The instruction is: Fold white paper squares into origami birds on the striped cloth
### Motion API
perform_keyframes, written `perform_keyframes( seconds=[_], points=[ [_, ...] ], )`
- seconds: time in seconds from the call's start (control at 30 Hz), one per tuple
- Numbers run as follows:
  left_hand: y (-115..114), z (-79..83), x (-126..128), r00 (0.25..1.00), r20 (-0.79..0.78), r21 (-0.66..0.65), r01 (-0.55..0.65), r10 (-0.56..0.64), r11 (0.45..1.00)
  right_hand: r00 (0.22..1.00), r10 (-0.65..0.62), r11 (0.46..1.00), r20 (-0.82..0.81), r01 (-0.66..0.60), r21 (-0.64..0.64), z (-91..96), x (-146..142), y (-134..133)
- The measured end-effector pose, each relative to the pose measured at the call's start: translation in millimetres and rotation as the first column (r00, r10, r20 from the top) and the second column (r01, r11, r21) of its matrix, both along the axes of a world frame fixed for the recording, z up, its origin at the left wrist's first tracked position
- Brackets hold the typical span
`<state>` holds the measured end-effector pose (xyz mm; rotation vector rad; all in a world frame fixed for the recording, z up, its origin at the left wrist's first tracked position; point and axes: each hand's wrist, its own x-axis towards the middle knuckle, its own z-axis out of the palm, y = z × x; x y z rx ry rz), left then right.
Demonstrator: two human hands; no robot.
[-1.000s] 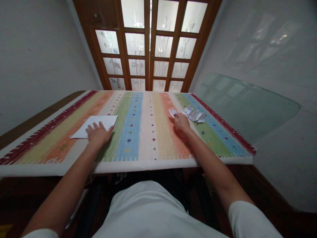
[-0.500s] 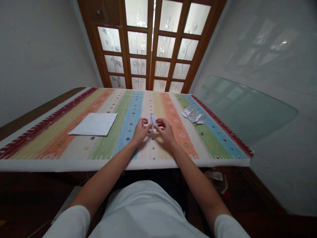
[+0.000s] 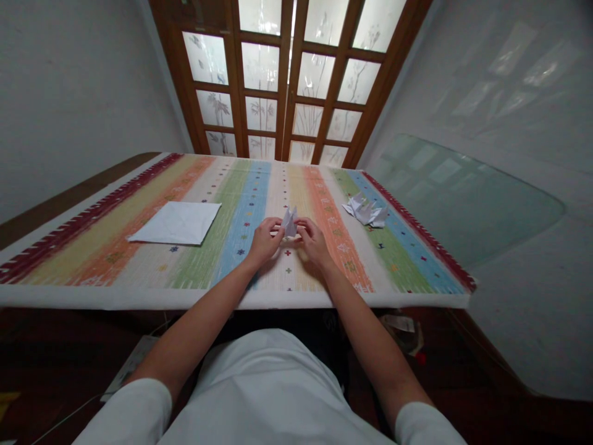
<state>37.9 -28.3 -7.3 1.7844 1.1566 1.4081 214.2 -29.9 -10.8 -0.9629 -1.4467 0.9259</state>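
Observation:
Between my two hands is a small folded piece of white paper [image 3: 290, 223], its pointed tips standing upward. My left hand [image 3: 267, 240] pinches its left side between thumb and fingers. On the other side, the fingers of my right hand [image 3: 312, 240] are closed on its right edge. Off to the right lie several folded white paper figures [image 3: 365, 211] with pointed tips, close together. To the left rests a flat stack of white square paper [image 3: 176, 223].
A striped, patterned cloth [image 3: 241, 272] covers the table, whose near edge runs just in front of my body. A wood-framed glass door [image 3: 285, 86] stands beyond the far edge. A glass panel [image 3: 463, 198] leans by the right wall.
The folded paper has turned slightly between my fingers, and its tips now show spread apart. The whole view has tilted a little; the stack and the other figures stay where they lay.

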Motion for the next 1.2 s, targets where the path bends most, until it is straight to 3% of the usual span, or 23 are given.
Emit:
perform_keyframes(
  seconds=[0.13, 0.4, 0.63, 0.73, 0.83, 0.9, 1.0, 1.1, 1.2],
  points=[
    [-1.0, 1.9, -1.8, 0.998, -0.059, 0.012, -0.029, 0.03, 1.0, 0.995, -0.029, 0.999, -0.096, 0.024, -0.044, 1.3, -0.2, 0.4],
    [-8.5, 3.4, 1.0, 0.976, -0.197, 0.021, 0.098, -0.092, 0.995, 0.99, -0.141, 0.988, 0.002, 0.141, 0.056, 5.6, 9.8, 5.6],
    [-8.8, 2.7, -0.6, 0.979, -0.193, 0.034, 0.076, -0.069, 0.996, 0.99, -0.075, 0.996, -0.119, 0.068, -0.059, 10.0, 11.3, 3.6],
    [-7.2, 2.1, -0.6, 0.989, -0.124, 0.015, 0.077, -0.075, 0.997, 0.968, -0.135, 0.985, -0.211, 0.108, -0.137, 9.8, 13.3, 4.5],
    [-3.2, -0.3, -0.4, 0.994, 0.066, -0.054, 0.093, -0.09, 0.994, 0.943, -0.18, 0.971, -0.279, 0.125, -0.202, 9.1, 17.0, 6.2],
    [-0.1, -2.2, -1.0, 0.978, 0.184, -0.093, 0.117, -0.098, 0.989, 0.933, -0.178, 0.968, -0.313, 0.109, -0.226, 8.8, 19.3, 7.0],
    [2.9, -3.1, -2.4, 0.965, 0.237, -0.114, 0.138, -0.108, 0.984, 0.935, -0.142, 0.973, -0.325, 0.072, -0.218, 9.0, 21.1, 7.2],
    [3.9, -1.6, -3.5, 0.966, 0.246, -0.132, 0.115, -0.08, 0.985, 0.957, -0.094, 0.982, -0.273, 0.044, -0.186, 10.1, 20.5, 5.9],
    [5.0, 0.2, -3.9, 0.959, 0.285, -0.15, 0.049, -0.004, 0.987, 0.995, -0.082, 0.993, -0.063, 0.076, -0.09, 11.4, 18.3, 2.8]
  ],
)
